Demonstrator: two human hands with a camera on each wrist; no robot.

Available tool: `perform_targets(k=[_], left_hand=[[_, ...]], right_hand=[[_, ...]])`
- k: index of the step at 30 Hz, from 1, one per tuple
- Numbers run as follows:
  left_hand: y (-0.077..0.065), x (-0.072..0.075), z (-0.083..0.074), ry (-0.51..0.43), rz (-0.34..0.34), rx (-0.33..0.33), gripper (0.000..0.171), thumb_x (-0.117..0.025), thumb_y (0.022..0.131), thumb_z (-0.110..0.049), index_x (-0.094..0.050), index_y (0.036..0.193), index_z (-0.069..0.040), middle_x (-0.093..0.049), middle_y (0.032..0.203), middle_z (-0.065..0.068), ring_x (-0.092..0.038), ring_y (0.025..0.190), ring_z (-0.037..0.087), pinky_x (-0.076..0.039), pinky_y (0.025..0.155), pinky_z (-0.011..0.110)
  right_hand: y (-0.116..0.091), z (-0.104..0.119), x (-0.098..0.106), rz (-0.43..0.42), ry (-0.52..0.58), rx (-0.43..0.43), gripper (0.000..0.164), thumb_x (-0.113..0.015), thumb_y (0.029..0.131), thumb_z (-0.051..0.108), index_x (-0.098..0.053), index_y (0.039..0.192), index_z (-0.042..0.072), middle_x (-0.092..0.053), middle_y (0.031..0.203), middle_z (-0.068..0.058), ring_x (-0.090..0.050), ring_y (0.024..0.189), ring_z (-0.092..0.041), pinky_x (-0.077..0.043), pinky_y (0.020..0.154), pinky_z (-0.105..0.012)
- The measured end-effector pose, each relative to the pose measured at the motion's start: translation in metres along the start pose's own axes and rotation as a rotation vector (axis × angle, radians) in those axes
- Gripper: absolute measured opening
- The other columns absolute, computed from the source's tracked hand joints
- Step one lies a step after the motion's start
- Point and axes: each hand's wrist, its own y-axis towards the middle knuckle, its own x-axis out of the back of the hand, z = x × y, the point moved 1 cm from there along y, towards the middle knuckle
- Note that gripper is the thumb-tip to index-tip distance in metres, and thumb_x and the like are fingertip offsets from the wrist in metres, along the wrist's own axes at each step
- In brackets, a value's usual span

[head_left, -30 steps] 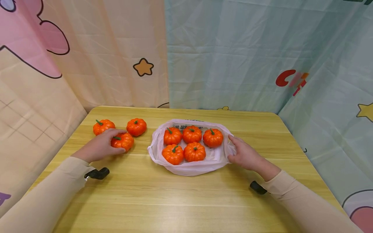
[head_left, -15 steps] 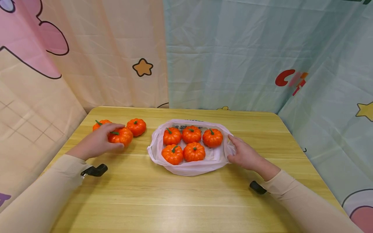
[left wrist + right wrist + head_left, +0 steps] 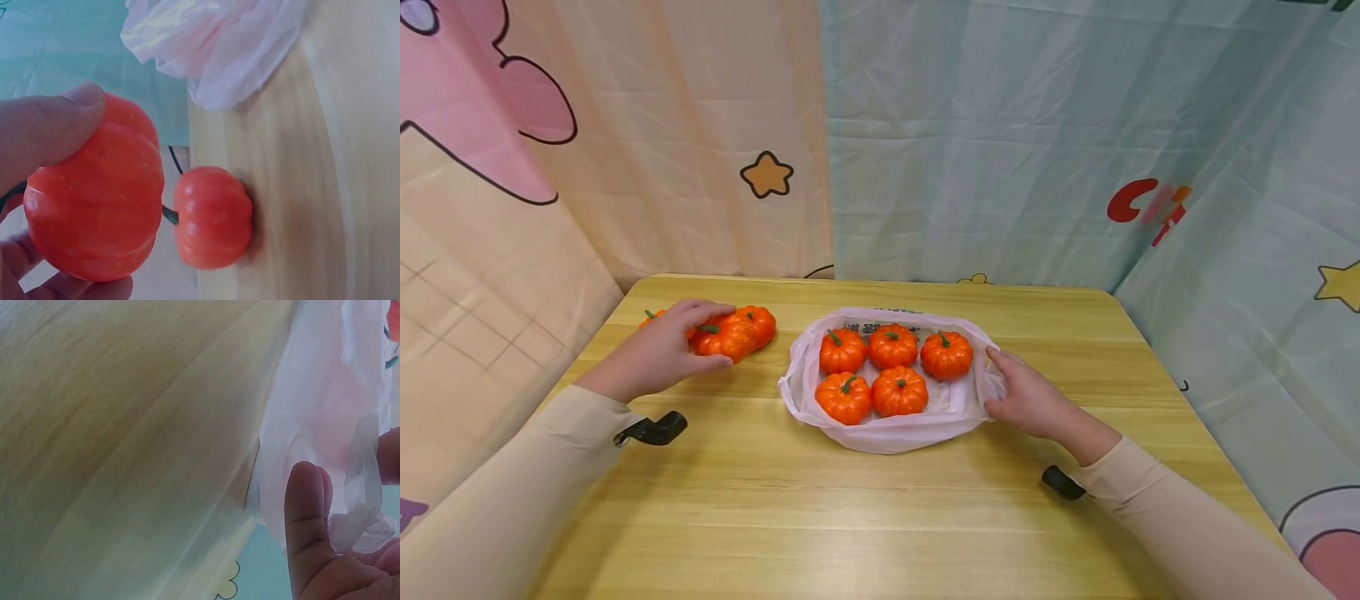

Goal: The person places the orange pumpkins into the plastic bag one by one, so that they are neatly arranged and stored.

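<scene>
My left hand (image 3: 658, 350) grips a small orange pumpkin (image 3: 726, 339) with a green stem. In the left wrist view the thumb lies across one side of this pumpkin (image 3: 100, 194) and the fingers curl under the other, with table showing past it. Behind it on the table sits another pumpkin (image 3: 762, 325), and a third (image 3: 653, 316) is mostly hidden by the hand. A white plastic bag (image 3: 887, 442), its mouth spread wide, holds several pumpkins (image 3: 844, 398). My right hand (image 3: 1033, 396) holds the bag's right rim, the plastic (image 3: 356, 450) between thumb and fingers.
The wooden table (image 3: 850, 517) reaches back to a printed curtain (image 3: 1015, 150). Dark wrist mounts (image 3: 658, 427) stick out below both sleeves. The bag stands mid-table, right of the loose pumpkins.
My left hand has raised the pumpkin off the table and brought it slightly back and right, now overlapping the rear pumpkin in the head view. The right hand and bag have stayed put.
</scene>
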Motion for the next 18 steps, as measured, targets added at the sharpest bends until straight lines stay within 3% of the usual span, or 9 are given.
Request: perform_targets(k=[18], left_hand=[[0.018, -0.004, -0.052, 0.030, 0.040, -0.129, 0.076, -0.084, 0.090, -0.040, -0.053, 0.155, -0.016, -0.046, 0.157, 0.017, -0.055, 0.134, 0.040, -0.051, 0.109, 0.060]], right_hand=[[0.001, 0.001, 0.000, -0.005, -0.002, 0.003, 0.089, -0.072, 0.089, 0.011, -0.025, 0.161, -0.012, -0.030, 0.163, -0.039, -0.052, 0.124, -0.044, -0.050, 0.110, -0.059]])
